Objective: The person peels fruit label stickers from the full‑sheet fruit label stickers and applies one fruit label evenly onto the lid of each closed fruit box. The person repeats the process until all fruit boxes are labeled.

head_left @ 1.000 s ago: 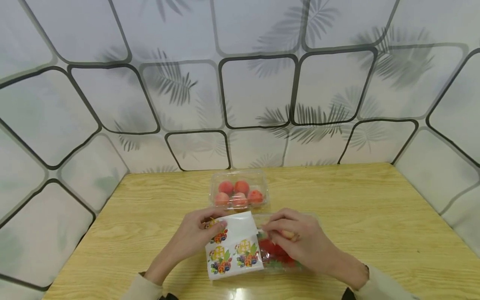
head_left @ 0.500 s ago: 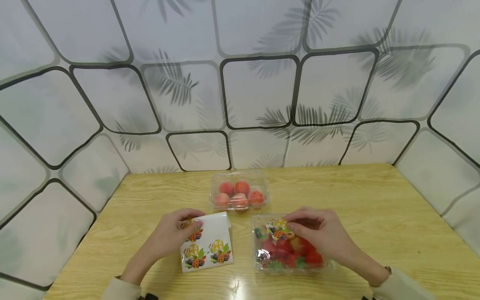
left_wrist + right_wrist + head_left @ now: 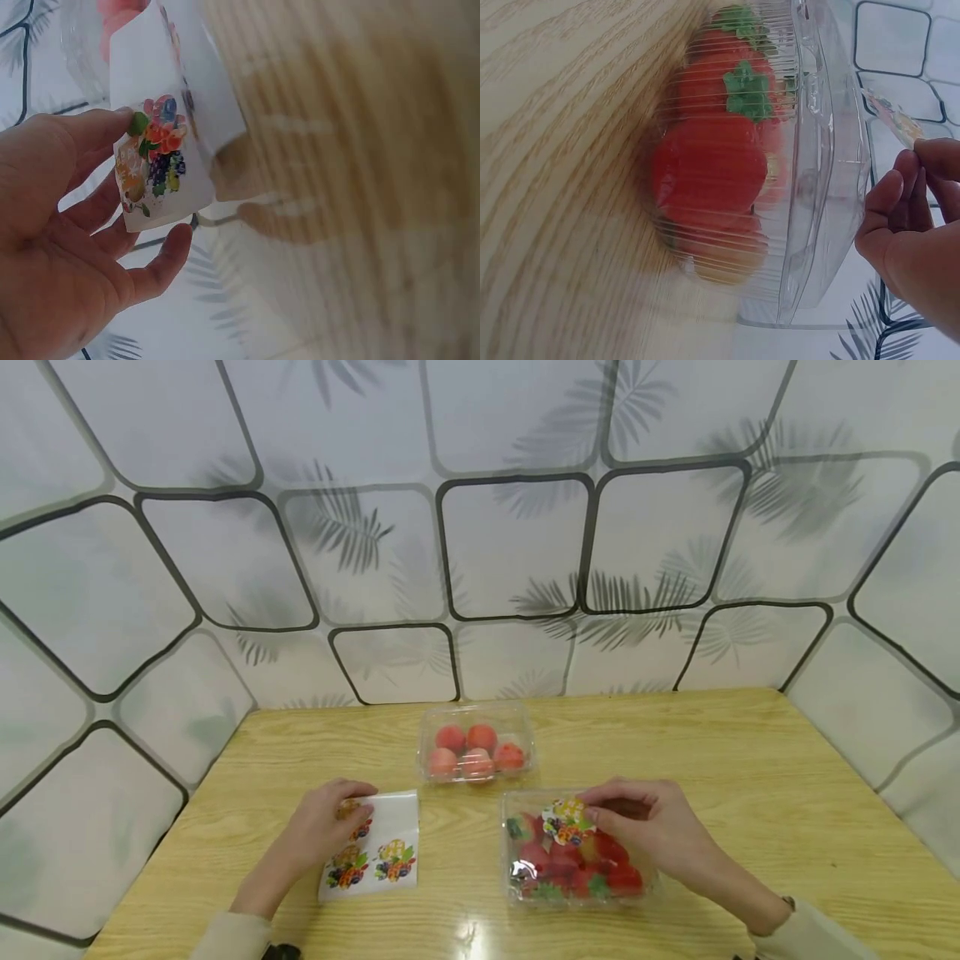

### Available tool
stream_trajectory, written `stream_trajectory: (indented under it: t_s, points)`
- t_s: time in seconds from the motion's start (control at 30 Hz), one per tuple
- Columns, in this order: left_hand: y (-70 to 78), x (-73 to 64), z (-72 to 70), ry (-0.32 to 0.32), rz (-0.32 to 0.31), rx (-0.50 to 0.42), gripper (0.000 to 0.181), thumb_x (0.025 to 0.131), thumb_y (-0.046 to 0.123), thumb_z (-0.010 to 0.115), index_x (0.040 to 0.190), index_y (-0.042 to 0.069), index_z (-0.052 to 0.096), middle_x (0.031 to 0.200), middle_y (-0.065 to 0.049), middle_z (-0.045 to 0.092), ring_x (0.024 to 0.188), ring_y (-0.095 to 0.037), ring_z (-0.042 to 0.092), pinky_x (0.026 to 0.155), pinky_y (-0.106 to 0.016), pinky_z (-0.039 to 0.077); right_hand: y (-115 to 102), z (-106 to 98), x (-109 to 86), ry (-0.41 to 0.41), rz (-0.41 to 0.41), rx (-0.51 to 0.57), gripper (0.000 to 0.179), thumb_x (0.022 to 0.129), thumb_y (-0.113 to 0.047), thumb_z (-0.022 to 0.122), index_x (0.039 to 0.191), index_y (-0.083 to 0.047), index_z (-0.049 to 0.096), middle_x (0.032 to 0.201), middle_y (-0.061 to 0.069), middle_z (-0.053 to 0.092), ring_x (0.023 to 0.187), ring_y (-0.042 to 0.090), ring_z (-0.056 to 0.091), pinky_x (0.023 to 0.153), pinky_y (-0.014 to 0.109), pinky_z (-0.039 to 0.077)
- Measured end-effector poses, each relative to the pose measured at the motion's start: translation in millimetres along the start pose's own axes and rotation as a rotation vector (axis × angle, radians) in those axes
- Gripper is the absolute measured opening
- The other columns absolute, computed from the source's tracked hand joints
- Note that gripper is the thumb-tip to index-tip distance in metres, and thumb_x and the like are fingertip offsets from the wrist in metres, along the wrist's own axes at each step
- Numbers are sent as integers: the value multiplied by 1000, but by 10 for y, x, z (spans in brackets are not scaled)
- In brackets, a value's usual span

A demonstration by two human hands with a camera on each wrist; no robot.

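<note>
My left hand [image 3: 320, 827] pinches a white sticker sheet [image 3: 393, 827] by its left edge, thumb on top. Fruit pictures with yellow lettering are printed on the sheet, and in the left wrist view it bends under the fingers. Between thumb and fingertips my right hand [image 3: 648, 827] holds one peeled fruit sticker [image 3: 566, 822] by its right edge. That sticker hangs over a clear plastic box [image 3: 517, 893] of strawberries [image 3: 562, 860]. From the right wrist view, the sticker is tilted above the closed lid [image 3: 847, 150], clear of its top.
Behind, a second clear box [image 3: 517, 718] holds several peach-like round fruits [image 3: 480, 737]. Both boxes stand on a wood-grain table [image 3: 712, 760]. A patterned cloth wall [image 3: 517, 543] encloses the back and sides.
The right hand has pulled the sticker off the sheet and carried it right, over the strawberry box. The left hand has moved left with the sheet, uncovering the box.
</note>
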State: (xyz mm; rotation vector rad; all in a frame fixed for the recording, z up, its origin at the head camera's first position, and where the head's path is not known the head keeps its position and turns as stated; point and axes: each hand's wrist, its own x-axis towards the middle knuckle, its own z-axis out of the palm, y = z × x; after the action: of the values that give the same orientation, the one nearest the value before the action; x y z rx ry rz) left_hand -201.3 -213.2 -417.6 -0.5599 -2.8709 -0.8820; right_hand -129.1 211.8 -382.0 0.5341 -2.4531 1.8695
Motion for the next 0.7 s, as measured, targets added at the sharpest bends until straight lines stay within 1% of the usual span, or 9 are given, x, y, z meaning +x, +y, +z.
stream_trajectory:
  t_s: [0.13,0.2,0.27,0.33,0.4,0.47,0.5,0.63,0.7]
  points:
    - [-100,21,-31,54,3,27,22,98,8,67,118,3,72,121,-19,70,112,-40,67,91,-56,56,1,-1,-4,-1,-9,7,19,95,-8,71,111,1,75,99,-10,78,86,5,74,72,26,61]
    - [-138,34,-62,94,16,44,22,98,9,67,118,3,72,121,-19,69,111,-40,67,89,-55,56,3,0,-4,1,-13,7,18,95,-7,71,111,1,75,99,-10,78,85,5,73,72,25,61]
    - [-166,49,-92,161,63,60,21,96,5,69,117,3,73,119,-19,70,107,-39,68,83,-52,58,6,2,-5,3,-18,2,18,95,-7,71,110,1,75,99,-11,77,85,4,73,71,24,61]
    - [-190,65,-115,232,122,83,21,93,1,72,114,2,73,115,-18,71,100,-37,69,75,-45,59,5,4,-7,6,-22,-2,18,95,-7,71,110,1,76,99,-11,77,85,4,73,71,24,60]
    - [-202,73,-131,280,175,104,22,90,-3,74,111,2,74,112,-17,71,95,-34,69,68,-40,58,4,4,-10,9,-25,-5,17,95,-6,71,110,1,76,99,-11,77,85,3,73,71,23,60]
    - [-218,70,-135,268,182,127,23,89,-3,75,111,2,73,114,-18,71,97,-34,69,69,-41,58,2,2,-14,11,-22,-7,17,95,-6,71,110,1,75,99,-10,77,86,4,73,72,23,60]
    - [-225,64,-136,240,169,136,24,89,-3,74,112,2,73,116,-19,70,98,-35,69,71,-42,59,2,-1,-16,11,-21,-6,18,95,-6,71,110,1,75,99,-10,77,86,4,73,72,24,60]
    - [-240,38,-130,96,74,182,23,92,4,73,115,3,74,126,-23,67,108,-41,67,84,-52,58,6,-10,-22,7,-17,-7,18,95,-7,71,111,1,75,100,-9,77,87,4,73,73,24,61]
    - [-232,27,-127,36,50,211,23,91,7,74,114,3,74,127,-24,66,108,-42,66,85,-54,57,11,-14,-22,6,-16,-10,18,95,-7,71,111,0,75,100,-8,77,86,4,73,73,24,61]
